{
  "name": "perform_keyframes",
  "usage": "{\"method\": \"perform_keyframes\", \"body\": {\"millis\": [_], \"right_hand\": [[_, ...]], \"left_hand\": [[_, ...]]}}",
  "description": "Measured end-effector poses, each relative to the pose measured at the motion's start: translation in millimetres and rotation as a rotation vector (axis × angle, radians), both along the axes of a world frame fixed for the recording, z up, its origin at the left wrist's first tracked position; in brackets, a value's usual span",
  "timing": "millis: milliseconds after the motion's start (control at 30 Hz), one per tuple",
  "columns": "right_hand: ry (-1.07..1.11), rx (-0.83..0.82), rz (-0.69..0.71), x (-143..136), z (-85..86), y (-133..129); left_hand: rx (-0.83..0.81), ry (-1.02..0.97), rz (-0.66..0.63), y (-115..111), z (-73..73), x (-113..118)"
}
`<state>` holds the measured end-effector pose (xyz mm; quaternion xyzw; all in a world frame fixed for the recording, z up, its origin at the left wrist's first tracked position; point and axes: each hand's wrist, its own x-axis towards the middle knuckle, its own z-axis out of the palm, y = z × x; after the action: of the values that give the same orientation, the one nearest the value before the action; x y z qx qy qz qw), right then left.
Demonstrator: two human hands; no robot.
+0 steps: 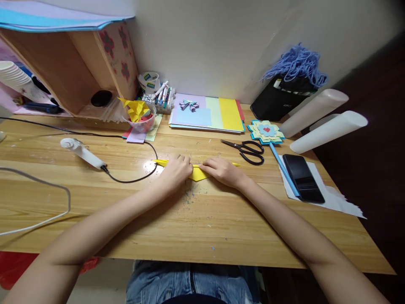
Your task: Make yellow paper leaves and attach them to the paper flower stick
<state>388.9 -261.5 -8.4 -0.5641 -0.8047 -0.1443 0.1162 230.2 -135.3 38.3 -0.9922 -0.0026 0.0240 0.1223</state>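
A piece of folded yellow paper [199, 174] lies on the wooden table in front of me, with pointed ends sticking out to the left and right. My left hand [177, 169] is closed on its left part, fingers curled down over the fold. On the right part my right hand [219, 169] grips the paper, thumb and fingers pressed together near the middle. Both hands cover much of the sheet. Black-handled scissors [248, 150] rest just beyond my right hand, and a white glue gun [84, 154] lies to the left with its black cord.
A plastic bowl [144, 122] of folded paper, a stack of coloured paper [228, 114] and markers [163, 95] stand along the back. At right are a paper flower [266, 131] on a blue stick, a phone [303, 177] and white rolls [329, 131]. A white cable [68, 198] loops at left.
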Motion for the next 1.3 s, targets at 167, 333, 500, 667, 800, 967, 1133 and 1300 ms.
{"method": "perform_keyframes", "body": {"millis": [167, 333, 500, 667, 800, 967, 1133, 1300], "right_hand": [[-0.032, -0.008, -0.030, -2, 0.8, -10], [-0.056, 0.038, -0.075, 1, 0.9, -23], [-0.057, 0.016, -0.127, 5, 0.7, -33], [-0.051, -0.018, -0.169, 8, 0.7, -39], [-0.049, -0.036, -0.164, 10, 4.1, -44], [-0.060, -0.050, -0.203, 16, 3.7, -55], [-0.069, -0.046, -0.279, 19, -0.3, -69], [-0.025, -0.042, -0.374, 22, -3.8, -80]], "left_hand": [[0.193, -0.151, 0.030, -19, -20.7, -11], [0.338, -0.230, 0.066, -28, -37.4, -17], [0.340, -0.204, 0.154, -31, -38.8, -19], [0.284, -0.175, 0.250, -34, -35.7, -21], [0.369, -0.088, 0.348, -33, -34.9, -23], [0.412, -0.036, 0.448, -29, -39.2, -27], [0.285, -0.124, 0.526, -29, -40.7, -28], [0.211, -0.224, 0.546, -32, -34.9, -31]]}}
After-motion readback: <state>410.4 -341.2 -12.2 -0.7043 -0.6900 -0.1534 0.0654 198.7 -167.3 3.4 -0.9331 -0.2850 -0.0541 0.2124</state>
